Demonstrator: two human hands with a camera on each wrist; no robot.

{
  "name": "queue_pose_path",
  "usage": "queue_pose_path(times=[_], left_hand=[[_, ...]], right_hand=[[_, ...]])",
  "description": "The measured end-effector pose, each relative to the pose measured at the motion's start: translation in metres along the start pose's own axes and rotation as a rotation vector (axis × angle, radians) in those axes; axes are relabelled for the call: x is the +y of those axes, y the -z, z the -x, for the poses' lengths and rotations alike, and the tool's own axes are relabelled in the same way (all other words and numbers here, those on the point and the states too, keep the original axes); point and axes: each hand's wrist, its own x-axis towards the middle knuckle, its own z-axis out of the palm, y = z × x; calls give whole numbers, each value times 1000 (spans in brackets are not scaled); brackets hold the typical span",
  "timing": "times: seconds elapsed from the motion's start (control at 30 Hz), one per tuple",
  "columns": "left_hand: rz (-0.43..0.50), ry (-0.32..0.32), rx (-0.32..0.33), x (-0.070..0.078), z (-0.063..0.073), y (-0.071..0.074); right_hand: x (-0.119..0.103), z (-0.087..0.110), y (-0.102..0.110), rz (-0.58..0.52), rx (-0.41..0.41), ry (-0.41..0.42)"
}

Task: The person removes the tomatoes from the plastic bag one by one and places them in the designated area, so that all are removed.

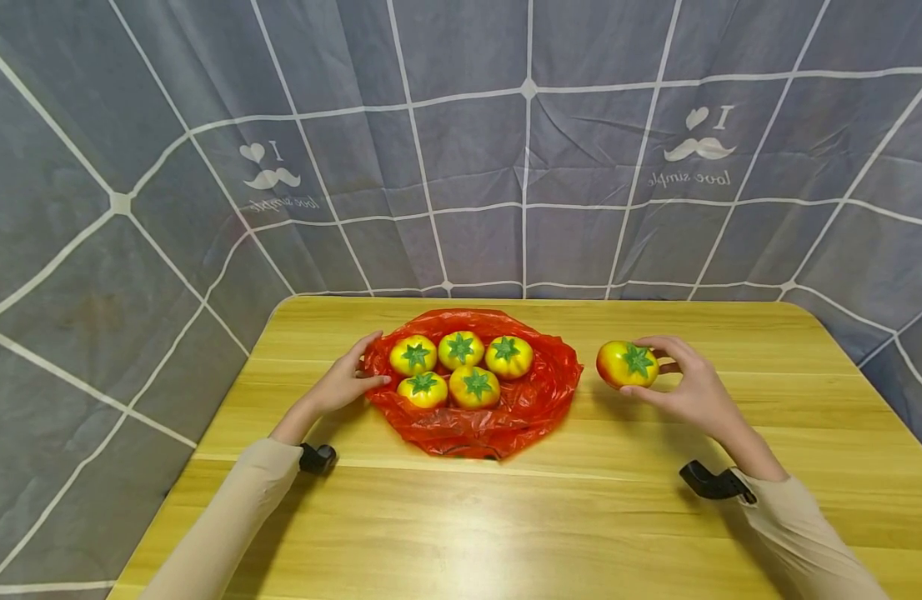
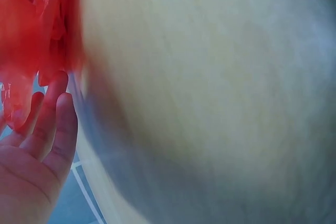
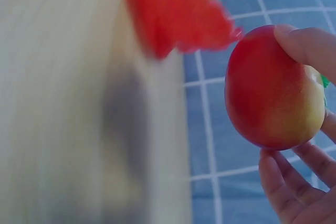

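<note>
A red plastic bag point(image 1: 536, 408) lies spread on the table, with several yellow-red tomatoes point(image 1: 474, 387) sitting on it, green star-shaped tops facing up. At the bag's left edge is my left hand point(image 1: 346, 382), thumb and fingers apart. In the left wrist view, the fingers point(image 2: 64, 129) look fairly straight beside the hanging red plastic. Off to the bag's right, my right hand point(image 1: 689, 387) pinches a single tomato point(image 1: 617, 364) between thumb and fingers. The right wrist view shows this tomato's smooth red underside point(image 3: 268, 87), apart from the bag.
The wooden table point(image 1: 461, 517) has its back edge against a grey curtain point(image 1: 476, 158) with white grid lines. A black strap mount point(image 1: 317, 458) sits on the left wrist, and another mount point(image 1: 712, 482) on the right.
</note>
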Motion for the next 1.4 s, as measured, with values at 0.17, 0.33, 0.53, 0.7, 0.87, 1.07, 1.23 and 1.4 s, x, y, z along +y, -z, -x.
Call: queue_pose_path(times=[0.17,0.33,0.53,0.7,0.87,1.07,1.23,1.4], left_hand=[[-1,0,-4,-2,0,-1],[8,6,-3,-2,1,0],[24,9,-5,-1,1,0],[24,11,-8,0,1,1],[21,19,-6,-1,1,1],[21,15,-12,2,1,2],[28,14,-14,4,2,3],[32,13,-12,3,3,3]], right_hand=[[16,3,-4,-5,-18,-41],[25,3,-8,3,-48,-55],[33,-1,-14,30,-101,-74],[37,-7,-21,30,-130,-64],[39,-13,-26,19,-145,-58],[40,-17,-28,0,-170,-80],[40,-18,-27,-13,-183,-82],[38,-20,-26,-15,-207,-89]])
